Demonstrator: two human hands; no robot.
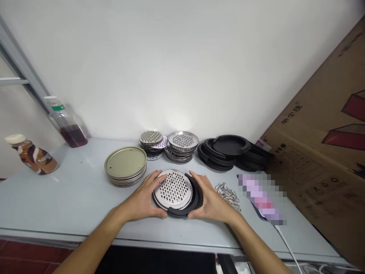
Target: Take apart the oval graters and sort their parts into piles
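Observation:
A silver perforated metal disc point(175, 187) lies in a black round holder point(196, 194) near the front of the table. The disc sits toward the left, and a wide part of the black holder shows on its right. My left hand point(142, 198) wraps round the left side, with fingertips over the disc's rim and the thumb at the front edge. Round the right side of the holder curves my right hand point(210, 197), its thumb also at the front. Just right of that hand lies a small heap of bent metal wire clips point(228, 195).
Gold-coloured round plates point(125, 163) are stacked at left. Behind are stacks of small perforated discs point(151, 137), silver perforated discs point(183, 140) and black holders point(229, 145). Two bottles point(35, 156) point(70, 127) stand far left. A cabled, blurred device point(261, 199) and a cardboard box point(319, 152) are right.

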